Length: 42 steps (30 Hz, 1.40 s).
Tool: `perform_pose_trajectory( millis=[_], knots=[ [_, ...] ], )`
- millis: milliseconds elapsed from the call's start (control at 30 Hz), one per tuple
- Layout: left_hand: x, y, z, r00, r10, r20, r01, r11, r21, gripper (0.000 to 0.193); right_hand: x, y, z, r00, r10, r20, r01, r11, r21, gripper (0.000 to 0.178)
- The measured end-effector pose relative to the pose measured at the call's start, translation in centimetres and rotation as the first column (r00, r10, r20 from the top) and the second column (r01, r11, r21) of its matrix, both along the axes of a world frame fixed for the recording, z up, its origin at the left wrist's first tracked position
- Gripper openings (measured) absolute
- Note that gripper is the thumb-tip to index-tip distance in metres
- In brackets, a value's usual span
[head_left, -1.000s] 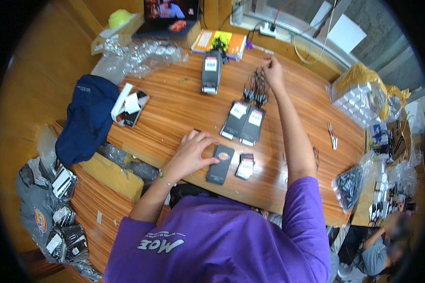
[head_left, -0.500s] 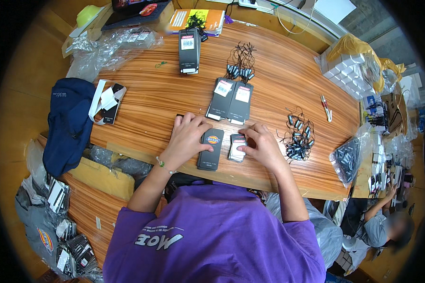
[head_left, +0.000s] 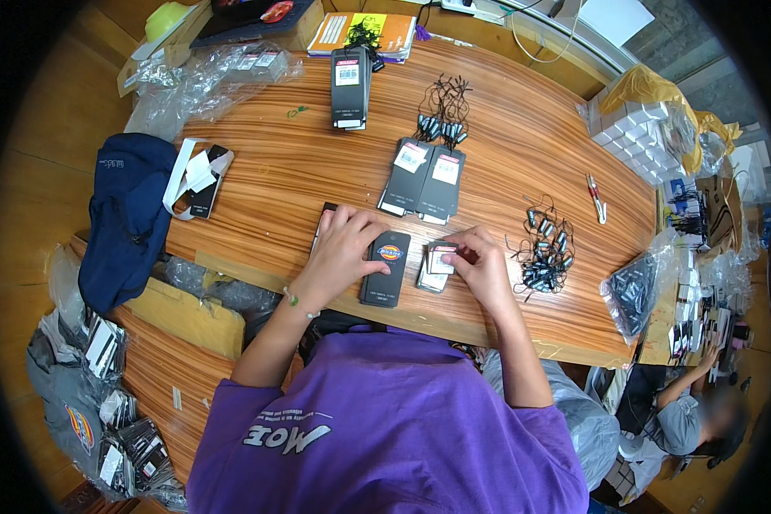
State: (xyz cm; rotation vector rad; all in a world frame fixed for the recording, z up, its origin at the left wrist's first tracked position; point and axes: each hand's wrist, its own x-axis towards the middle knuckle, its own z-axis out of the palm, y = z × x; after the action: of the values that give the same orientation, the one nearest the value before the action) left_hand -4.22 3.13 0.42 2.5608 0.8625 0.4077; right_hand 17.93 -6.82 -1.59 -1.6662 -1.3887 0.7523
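A stack of black hang tags (head_left: 382,287) with an oval orange-and-blue logo lies near the table's front edge. My left hand (head_left: 338,257) curves around its left side, the thumb on the top tag and the index finger at its upper edge. Partly under the other fingers shows another dark piece (head_left: 328,208). Just right of the stack, a small pile of white-labelled cards (head_left: 431,281) rests on the wood. Between thumb and fingers, my right hand (head_left: 478,261) pinches one small card (head_left: 441,257), raised and tilted over that pile.
Beyond my hands lie two labelled black tag stacks (head_left: 441,184) with strings, and another tag stack (head_left: 349,90) farther back. Corded clips (head_left: 546,257) sit at right, near a red-white pen (head_left: 595,199). A navy bag (head_left: 128,223) hangs over the left edge. A person (head_left: 681,415) works at lower right.
My right hand has lifted one small card off the pile and tilted it. The left hand keeps its place on the black tags. The whole view has shifted slightly.
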Motion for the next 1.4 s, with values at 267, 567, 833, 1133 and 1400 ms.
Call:
perform_pose_trajectory(
  millis=[267, 567, 833, 1133, 1400],
  knots=[
    [-0.2, -0.7, -0.7, 0.928, 0.28, 0.246, 0.04, 0.58, -0.813, 0.031, 0.0, -0.3, -0.7, 0.974, -0.106, -0.198, 0.066, 0.978, -0.198, 0.019],
    [0.4, -1.5, -0.5, 0.839, 0.431, 0.331, 0.06, 0.533, -0.844, 0.032, 0.0, -0.8, 1.8, 0.914, -0.081, -0.398, 0.012, 0.985, -0.172, 0.027],
    [3.2, -3.7, 0.6, 0.775, 0.437, 0.456, 0.206, 0.508, -0.836, 0.033, -2.9, -1.3, 3.1, 0.982, -0.05, -0.183, 0.049, 0.999, -0.009, 0.035],
    [2.6, -2.8, 0.4, 0.754, 0.471, 0.459, 0.167, 0.537, -0.827, 0.032, 10.1, -3.7, 2.7, 0.83, -0.49, 0.268, 0.443, 0.87, 0.218, 0.003],
    [3.6, -2.9, 0.6, 0.775, 0.449, 0.445, 0.18, 0.518, -0.836, 0.034, 9.2, -3.6, 2.7, 0.86, -0.206, 0.467, 0.232, 0.973, 0.001, 0.01]
  ],
)
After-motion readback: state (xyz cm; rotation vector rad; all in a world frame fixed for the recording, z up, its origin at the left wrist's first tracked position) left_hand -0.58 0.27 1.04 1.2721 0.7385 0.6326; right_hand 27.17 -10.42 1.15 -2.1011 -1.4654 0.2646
